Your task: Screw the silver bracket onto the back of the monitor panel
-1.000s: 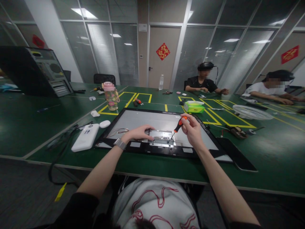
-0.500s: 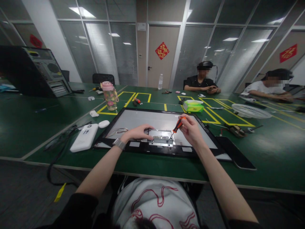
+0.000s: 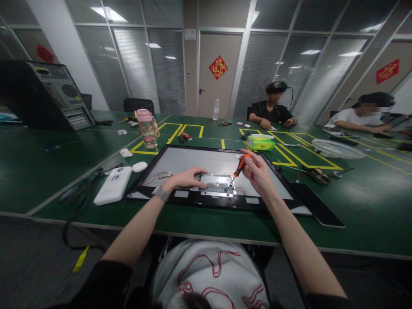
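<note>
And the right hand (image 3: 258,172) still grips the screwdriver (image 3: 239,166), metal plate (image 3: 216,179) below its fingers; left hand (image 3: 184,178) stays, fingers parted, at the plate's edge; beyond, a co-worker's hands (image 3: 265,124) have separated!

Pink-lidded bottle (image 3: 147,134) on table (image 3: 370,210); computer case (image 3: 34,96) far left; green packet (image 3: 260,143) right.

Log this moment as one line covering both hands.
left hand: at left edge of metal bracket | right hand: holding orange-black screwdriver, tip down at bracket | black-framed panel: on green table
</note>
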{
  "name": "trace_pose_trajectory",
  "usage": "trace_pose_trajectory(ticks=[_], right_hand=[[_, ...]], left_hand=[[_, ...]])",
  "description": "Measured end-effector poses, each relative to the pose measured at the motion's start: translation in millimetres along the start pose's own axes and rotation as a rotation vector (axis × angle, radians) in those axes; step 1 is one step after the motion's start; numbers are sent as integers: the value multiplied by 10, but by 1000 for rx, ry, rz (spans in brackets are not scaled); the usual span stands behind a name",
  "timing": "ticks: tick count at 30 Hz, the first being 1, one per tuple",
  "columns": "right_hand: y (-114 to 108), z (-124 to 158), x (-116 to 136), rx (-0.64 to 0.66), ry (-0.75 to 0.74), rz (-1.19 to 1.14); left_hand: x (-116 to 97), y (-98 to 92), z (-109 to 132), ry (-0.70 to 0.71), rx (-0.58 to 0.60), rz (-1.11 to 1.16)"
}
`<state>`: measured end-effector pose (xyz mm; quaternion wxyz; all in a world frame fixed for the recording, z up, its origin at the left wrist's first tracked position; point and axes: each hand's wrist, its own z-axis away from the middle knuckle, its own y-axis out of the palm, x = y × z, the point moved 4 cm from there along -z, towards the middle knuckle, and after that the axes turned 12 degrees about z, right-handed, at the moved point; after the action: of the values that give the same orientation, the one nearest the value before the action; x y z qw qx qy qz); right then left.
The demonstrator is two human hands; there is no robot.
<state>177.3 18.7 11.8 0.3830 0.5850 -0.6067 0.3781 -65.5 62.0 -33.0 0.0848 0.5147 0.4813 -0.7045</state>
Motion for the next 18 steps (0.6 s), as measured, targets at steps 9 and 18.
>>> trace_pose_trajectory(ticks=[9,18], right_hand=[[-11,18,-5,41,-104,100],[-25,19,52,141,-117,112]], left_hand=[[-12,7,2,-14,-6,-1],[5,0,-12,-4,4,-19]])
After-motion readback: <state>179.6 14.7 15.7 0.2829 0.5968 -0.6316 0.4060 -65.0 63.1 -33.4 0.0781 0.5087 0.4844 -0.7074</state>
